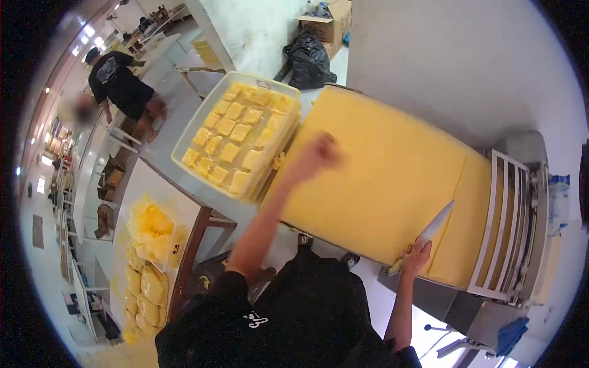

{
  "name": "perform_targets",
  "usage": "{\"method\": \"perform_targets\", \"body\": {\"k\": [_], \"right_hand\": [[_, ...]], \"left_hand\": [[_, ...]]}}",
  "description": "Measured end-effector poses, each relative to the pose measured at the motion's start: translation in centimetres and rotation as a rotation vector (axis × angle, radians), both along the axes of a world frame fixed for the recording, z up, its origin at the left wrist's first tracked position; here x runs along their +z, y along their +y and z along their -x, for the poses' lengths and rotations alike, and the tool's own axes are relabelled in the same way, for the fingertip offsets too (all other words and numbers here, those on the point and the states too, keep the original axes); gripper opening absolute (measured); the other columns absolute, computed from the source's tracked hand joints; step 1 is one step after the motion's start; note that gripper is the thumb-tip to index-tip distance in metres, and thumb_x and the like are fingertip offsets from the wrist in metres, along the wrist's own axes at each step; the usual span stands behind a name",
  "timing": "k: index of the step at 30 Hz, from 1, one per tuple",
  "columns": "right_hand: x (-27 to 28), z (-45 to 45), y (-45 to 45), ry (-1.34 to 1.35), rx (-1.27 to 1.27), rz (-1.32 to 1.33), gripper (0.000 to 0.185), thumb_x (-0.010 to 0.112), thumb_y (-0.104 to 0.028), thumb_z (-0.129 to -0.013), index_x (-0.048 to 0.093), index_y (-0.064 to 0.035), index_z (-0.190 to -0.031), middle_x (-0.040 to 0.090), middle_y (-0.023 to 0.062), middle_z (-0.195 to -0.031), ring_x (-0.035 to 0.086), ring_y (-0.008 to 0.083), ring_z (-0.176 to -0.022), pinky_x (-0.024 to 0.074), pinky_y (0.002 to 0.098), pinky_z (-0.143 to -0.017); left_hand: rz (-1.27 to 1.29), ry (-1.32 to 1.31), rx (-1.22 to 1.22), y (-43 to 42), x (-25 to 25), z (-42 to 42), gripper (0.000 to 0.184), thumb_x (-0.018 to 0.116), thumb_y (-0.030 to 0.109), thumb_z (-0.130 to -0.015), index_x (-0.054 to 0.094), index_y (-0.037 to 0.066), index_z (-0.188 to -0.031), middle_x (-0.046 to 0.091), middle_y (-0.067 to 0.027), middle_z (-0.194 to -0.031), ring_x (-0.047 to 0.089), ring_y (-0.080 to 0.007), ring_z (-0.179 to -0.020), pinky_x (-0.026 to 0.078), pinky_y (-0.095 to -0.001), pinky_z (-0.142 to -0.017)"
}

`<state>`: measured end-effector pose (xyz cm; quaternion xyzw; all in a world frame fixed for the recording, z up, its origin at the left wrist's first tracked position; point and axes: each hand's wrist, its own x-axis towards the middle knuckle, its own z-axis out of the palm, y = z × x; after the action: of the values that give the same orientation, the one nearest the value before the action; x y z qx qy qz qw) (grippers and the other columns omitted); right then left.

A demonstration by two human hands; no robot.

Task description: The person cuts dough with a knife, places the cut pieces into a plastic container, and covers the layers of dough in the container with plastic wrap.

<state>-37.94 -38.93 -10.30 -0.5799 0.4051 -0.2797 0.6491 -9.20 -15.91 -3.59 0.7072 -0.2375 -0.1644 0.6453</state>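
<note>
A wide, flat sheet of yellow dough (374,165) covers the bed of the machine in front of me. My right hand (417,254) is closed around the handle of a knife (439,221) at the near right part of the sheet. The blade points away from me, its tip close to a straight cut line across the dough. Over the left part of the sheet is my left hand (322,151), smeared by motion; its fingers are unclear, and I cannot tell whether it touches the dough.
A metal guard grille (500,221) stands at the sheet's right end. Left of the sheet is a plastic tub (185,136) of yellow square pieces. A side table (142,178) bears bagged dough lumps (153,285) and a box of yellow scraps (153,224). Another person (123,83) stands far left.
</note>
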Motion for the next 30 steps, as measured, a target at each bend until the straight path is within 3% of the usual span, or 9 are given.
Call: {"method": "perform_targets", "body": {"k": [1, 3, 13, 17, 18, 20, 23, 27, 30], "right_hand": [[0.0, 0.2, 0.0, 0.006, 0.016, 0.004, 0.014, 0.046, -0.022, -0.093, 0.041, -0.0116, -0.085, 0.039, -0.0018, -0.056, 0.038, 0.0068, -0.038, 0.0327, 0.0227, -0.032], [0.2, 0.1, 0.1, -0.002, 0.032, 0.008, 0.014, 0.046, -0.022, -0.093, 0.04, -0.0116, -0.085, 0.039, -0.0018, -0.056, 0.038, 0.0069, -0.038, 0.0327, 0.0227, -0.032], [0.3, 0.0, 0.1, 0.042, 0.047, -0.007, 0.013, 0.046, -0.022, -0.093, 0.041, -0.0117, -0.088, 0.039, -0.0012, -0.057, 0.039, 0.0071, -0.039, 0.0349, 0.0225, -0.032], [-4.0, 0.9, -1.3, -0.154, 0.001, -0.326, 0.007, 0.046, -0.017, -0.091, 0.044, -0.0108, -0.093, 0.04, -0.0008, -0.057, 0.042, 0.0109, -0.04, 0.0377, 0.0254, -0.033], [-5.7, 1.6, -1.6, -0.242, -0.004, -0.373, 0.009, 0.046, -0.016, -0.09, 0.044, -0.0104, -0.096, 0.041, -0.0006, -0.057, 0.043, 0.0127, -0.041, 0.0387, 0.0269, -0.033], [-1.2, 1.7, -0.7, 0.375, 0.176, 0.375, 0.021, 0.046, -0.026, -0.091, 0.046, -0.0056, -0.098, 0.051, 0.0112, -0.054, 0.056, 0.0219, -0.048, 0.0441, 0.0355, -0.039], [6.3, 3.0, -2.4, 0.56, 0.088, 0.226, 0.027, 0.045, -0.025, -0.09, 0.045, -0.0009, -0.101, 0.057, 0.0191, -0.062, 0.062, 0.0297, -0.06, 0.0477, 0.0407, -0.047], [6.1, 5.8, -8.2, 0.935, 0.003, 0.781, 0.024, 0.048, -0.015, -0.084, 0.045, 0.0021, -0.1, 0.058, 0.0213, -0.063, 0.062, 0.0363, -0.064, 0.047, 0.0488, -0.056], [7.3, 5.8, -10.5, 1.008, 0.159, 0.791, 0.025, 0.045, -0.012, -0.081, 0.046, 0.0053, -0.099, 0.06, 0.0256, -0.069, 0.06, 0.0429, -0.068, 0.0462, 0.0524, -0.062]], "left_hand": [[-0.002, -0.374, 0.083, 3.9, 0.8, -3.6, 0.029, 0.064, 0.003, -0.077, 0.049, 0.005, -0.102, 0.053, 0.0003, -0.085, 0.052, -0.0081, -0.076, 0.047, -0.0244, -0.066], [-0.199, -0.095, 0.425, 10.0, 3.3, -7.3, 0.032, 0.063, 0.003, -0.077, 0.048, 0.005, -0.106, 0.056, -0.0054, -0.087, 0.054, -0.0115, -0.076, 0.047, -0.0239, -0.066], [-0.696, -0.199, 0.26, 13.6, 0.6, -10.6, 0.04, 0.077, 0.022, -0.062, 0.06, 0.003, -0.092, 0.062, -0.0123, -0.085, 0.06, -0.0249, -0.076, 0.047, -0.0344, -0.069], [-1.127, -0.901, 0.354, 13.1, 0.7, -10.6, 0.03, 0.071, 0.021, -0.067, 0.063, 0.006, -0.092, 0.061, -0.0148, -0.087, 0.058, -0.0311, -0.085, 0.046, -0.0404, -0.075], [-1.062, -0.985, 0.482, 11.4, 1.2, -10.1, 0.025, 0.065, 0.016, -0.072, 0.062, 0.006, -0.095, 0.06, -0.0154, -0.091, 0.056, -0.0315, -0.087, 0.045, -0.0406, -0.078], [-0.693, -1.06, 0.535, 6.4, 2.2, -9.3, 0.021, 0.06, 0.009, -0.075, 0.059, 0.005, -0.095, 0.059, -0.0141, -0.093, 0.056, -0.0305, -0.087, 0.045, -0.0408, -0.078], [-0.506, -0.944, 0.313, -2.9, 3.6, -1.8, 0.017, 0.058, 0.008, -0.077, 0.058, 0.005, -0.094, 0.06, -0.0121, -0.092, 0.056, -0.0289, -0.087, 0.046, -0.0386, -0.078], [-0.141, -0.501, -0.139, -14.5, -5.7, 4.1, 0.012, 0.059, 0.008, -0.077, 0.058, 0.007, -0.089, 0.06, -0.0085, -0.091, 0.057, -0.0276, -0.086, 0.046, -0.0356, -0.076], [-0.264, -0.696, -0.282, -21.5, -5.0, 11.7, 0.02, 0.061, 0.009, -0.077, 0.06, 0.007, -0.097, 0.058, -0.0149, -0.086, 0.058, -0.0264, -0.083, 0.048, -0.0339, -0.072]]}}
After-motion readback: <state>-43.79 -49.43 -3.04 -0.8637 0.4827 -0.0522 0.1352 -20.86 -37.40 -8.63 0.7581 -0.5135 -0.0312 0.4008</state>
